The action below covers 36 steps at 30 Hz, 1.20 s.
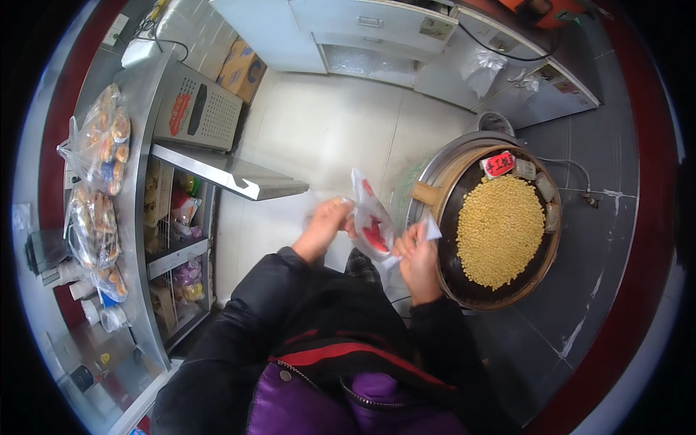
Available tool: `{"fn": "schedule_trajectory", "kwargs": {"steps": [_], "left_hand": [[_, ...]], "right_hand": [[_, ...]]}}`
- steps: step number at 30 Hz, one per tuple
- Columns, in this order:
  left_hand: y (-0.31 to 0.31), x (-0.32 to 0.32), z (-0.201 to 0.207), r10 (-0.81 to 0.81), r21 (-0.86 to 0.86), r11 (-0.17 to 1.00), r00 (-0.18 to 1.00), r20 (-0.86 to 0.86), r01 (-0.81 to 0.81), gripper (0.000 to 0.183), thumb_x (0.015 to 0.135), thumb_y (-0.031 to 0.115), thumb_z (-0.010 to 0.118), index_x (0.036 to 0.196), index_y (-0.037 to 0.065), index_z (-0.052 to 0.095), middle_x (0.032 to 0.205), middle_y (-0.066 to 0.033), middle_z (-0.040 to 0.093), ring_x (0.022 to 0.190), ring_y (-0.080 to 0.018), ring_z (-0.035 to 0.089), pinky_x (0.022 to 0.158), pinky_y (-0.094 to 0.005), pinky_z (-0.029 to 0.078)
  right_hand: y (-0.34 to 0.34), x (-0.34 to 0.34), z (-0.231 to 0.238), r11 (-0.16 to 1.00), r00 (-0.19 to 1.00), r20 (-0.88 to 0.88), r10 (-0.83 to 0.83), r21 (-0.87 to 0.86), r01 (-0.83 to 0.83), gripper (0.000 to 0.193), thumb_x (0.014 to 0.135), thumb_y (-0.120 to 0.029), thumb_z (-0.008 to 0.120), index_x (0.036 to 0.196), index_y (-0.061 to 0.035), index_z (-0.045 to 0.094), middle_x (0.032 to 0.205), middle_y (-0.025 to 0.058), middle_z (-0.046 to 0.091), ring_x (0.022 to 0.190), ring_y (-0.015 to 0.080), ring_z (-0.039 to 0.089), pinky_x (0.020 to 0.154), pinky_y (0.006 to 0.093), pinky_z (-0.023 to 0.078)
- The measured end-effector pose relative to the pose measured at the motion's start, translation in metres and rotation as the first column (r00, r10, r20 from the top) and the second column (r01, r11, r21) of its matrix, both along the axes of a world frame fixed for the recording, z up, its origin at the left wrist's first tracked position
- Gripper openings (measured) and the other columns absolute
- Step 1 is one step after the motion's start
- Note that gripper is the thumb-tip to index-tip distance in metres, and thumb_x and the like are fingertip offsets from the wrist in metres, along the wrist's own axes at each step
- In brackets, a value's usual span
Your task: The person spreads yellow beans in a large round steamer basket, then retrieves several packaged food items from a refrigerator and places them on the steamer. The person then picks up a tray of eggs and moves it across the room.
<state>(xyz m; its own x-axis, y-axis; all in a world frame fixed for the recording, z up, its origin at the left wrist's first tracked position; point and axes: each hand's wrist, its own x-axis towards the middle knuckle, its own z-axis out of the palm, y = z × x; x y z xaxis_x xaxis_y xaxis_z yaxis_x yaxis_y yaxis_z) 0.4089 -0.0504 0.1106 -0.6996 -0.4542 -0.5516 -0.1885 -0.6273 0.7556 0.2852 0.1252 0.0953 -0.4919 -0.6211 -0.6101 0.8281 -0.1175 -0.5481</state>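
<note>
Between my two hands hangs a translucent plastic bag with red print, slack and tilted. My left hand is closed, pinching the bag's left side. Closed on the bag's lower right edge is my right hand. A small white piece sticks up from the right fingers; whether it is part of the bag I cannot tell. To the right of that hand stands a round wooden-rimmed tray with a dark bottom, bearing a heap of small yellow pieces.
A red sign and several wrapped blocks line the tray's far edge. At left, a steel cabinet has its door swung out; bagged buns lie on top. White drawers stand beyond the tiled floor.
</note>
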Motion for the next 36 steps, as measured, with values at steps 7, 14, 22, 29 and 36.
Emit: {"fn": "schedule_trajectory", "kwargs": {"steps": [7,14,22,29,36], "left_hand": [[0.002,0.042,-0.287,-0.125,0.192,0.980,0.898,0.422,0.046,0.027,0.093,0.024,0.052,0.078,0.002,0.052,0.063,-0.0096,0.056,0.057,-0.0197,0.059,0.062,-0.0334,0.051],[-0.075,0.054,-0.563,-0.214,-0.346,0.844,0.849,0.484,0.410,0.036,0.094,0.034,0.041,0.086,0.001,0.054,0.084,-0.0091,0.056,0.080,-0.0185,0.059,0.068,-0.0350,0.049],[-0.110,0.030,-0.549,0.008,0.111,0.993,0.957,0.289,-0.042,0.021,0.096,0.028,0.047,0.088,0.008,0.051,0.084,-0.0016,0.051,0.095,-0.0181,0.061,0.080,-0.0299,0.046],[-0.111,0.096,-0.511,-0.142,0.156,0.984,0.921,0.363,0.091,0.024,0.097,0.022,0.044,0.083,0.004,0.051,0.078,-0.0054,0.059,0.081,-0.0140,0.059,0.085,-0.0278,0.044],[-0.121,0.126,-0.502,-0.146,0.126,0.987,0.905,0.399,0.103,0.028,0.098,0.021,0.037,0.083,0.003,0.052,0.085,-0.0104,0.066,0.084,-0.0156,0.060,0.088,-0.0293,0.043]], "right_hand": [[-0.015,0.052,-0.235,0.784,0.971,-0.090,0.219,0.609,-0.121,0.023,0.089,-0.022,0.053,0.089,0.0007,0.056,0.055,0.0017,0.046,0.043,0.0114,0.044,0.039,0.0261,0.039],[0.005,0.122,-0.533,0.432,0.738,-0.420,0.529,0.881,0.192,0.024,0.084,-0.024,0.062,0.094,-0.0025,0.057,0.071,0.0082,0.059,0.052,0.0200,0.055,0.049,0.0326,0.047],[-0.053,0.197,-0.680,0.825,0.684,0.548,-0.481,0.547,0.142,0.033,0.085,-0.027,0.063,0.105,-0.0056,0.049,0.093,0.0125,0.052,0.091,0.0298,0.055,0.081,0.0466,0.048],[-0.139,0.242,-0.763,0.823,0.487,0.664,-0.567,0.449,0.347,0.052,0.090,-0.056,0.046,0.118,-0.0115,0.047,0.108,0.0091,0.054,0.100,0.0263,0.051,0.085,0.0448,0.046],[-0.136,0.217,-0.785,0.791,0.600,0.518,-0.610,0.443,0.422,0.036,0.091,-0.041,0.049,0.108,-0.0093,0.056,0.099,0.0062,0.060,0.090,0.0240,0.058,0.080,0.0434,0.047]]}}
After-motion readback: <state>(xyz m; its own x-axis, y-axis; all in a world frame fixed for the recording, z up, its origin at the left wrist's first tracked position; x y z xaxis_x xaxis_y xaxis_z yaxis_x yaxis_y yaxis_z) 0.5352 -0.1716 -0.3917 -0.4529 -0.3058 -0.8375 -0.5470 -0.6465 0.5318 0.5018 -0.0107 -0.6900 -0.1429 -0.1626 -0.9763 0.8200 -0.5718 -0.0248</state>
